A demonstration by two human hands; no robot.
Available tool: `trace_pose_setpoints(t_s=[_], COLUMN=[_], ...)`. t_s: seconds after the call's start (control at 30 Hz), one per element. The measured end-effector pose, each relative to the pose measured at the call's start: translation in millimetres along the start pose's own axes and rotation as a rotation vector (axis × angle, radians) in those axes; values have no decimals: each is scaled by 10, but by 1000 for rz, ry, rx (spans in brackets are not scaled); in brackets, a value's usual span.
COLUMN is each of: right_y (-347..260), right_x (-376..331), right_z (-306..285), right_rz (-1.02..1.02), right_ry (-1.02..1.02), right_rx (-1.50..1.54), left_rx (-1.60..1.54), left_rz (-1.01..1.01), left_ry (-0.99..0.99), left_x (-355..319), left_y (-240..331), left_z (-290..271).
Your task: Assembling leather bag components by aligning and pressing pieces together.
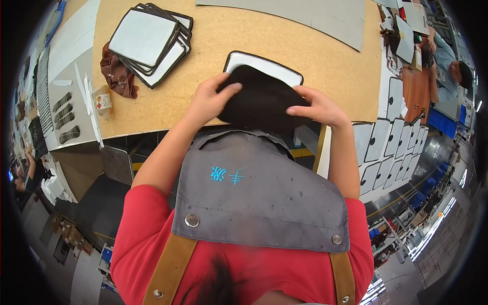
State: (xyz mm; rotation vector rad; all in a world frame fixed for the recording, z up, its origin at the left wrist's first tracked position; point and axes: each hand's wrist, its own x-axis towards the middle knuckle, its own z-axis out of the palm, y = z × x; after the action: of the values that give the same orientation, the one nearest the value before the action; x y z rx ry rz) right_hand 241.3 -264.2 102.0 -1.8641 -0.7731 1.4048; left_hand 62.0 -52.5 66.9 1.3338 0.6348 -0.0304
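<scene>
Between my two hands is a black flat sheet (259, 101) with rounded corners, tilted up over the table's near edge. My left hand (214, 96) grips its left side, thumb on top and fingers behind. At the right side my right hand (320, 105) pinches it in the same way. Partly covered by the sheet, a white panel with a black rim (264, 63) lies on the tabletop just beyond. Farther left sits a stack of similar black-rimmed white panels (144, 38), with a crumpled brown cloth (118, 73) beside it.
The tan worktable (203, 30) has a large grey board (305, 20) at its far side. A small bottle-like container (102, 101) stands near the left edge. Rows of black-rimmed panels (391, 147) are on the right, where another person (447, 71) sits. Dark rolled bundles (66, 114) lie far left.
</scene>
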Motion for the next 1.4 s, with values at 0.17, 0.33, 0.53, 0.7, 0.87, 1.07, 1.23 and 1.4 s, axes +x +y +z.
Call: trace_pose_setpoints(t_s=[0.17,0.33,0.53,0.7,0.87,1.07,1.23,1.4], right_y=[500,757,913,1031,1050,1074,1052,1037], right_x=[24,197,273,336,341,341,340,347], right_z=[158,308,311,301,301,306,296,289], right_rz=[334,115,81,112,182,171,177,198], right_ry=[43,504,633,607,601,601,613,617], right_rx=[534,590,682,654,659,679,681,691], left_rx=[-285,93,342,432,561,587,631,656], left_rz=[-347,-3,59,169,172,252,238,235], left_ry=[107,205,216,221,204,222,217,208], left_x=[47,295,472,558,536,524,519,519], left_y=[-177,-632,-595,-660,-603,-630,-621,-622], left_z=[-145,-156,-86,-88,-99,-85,-60,-58])
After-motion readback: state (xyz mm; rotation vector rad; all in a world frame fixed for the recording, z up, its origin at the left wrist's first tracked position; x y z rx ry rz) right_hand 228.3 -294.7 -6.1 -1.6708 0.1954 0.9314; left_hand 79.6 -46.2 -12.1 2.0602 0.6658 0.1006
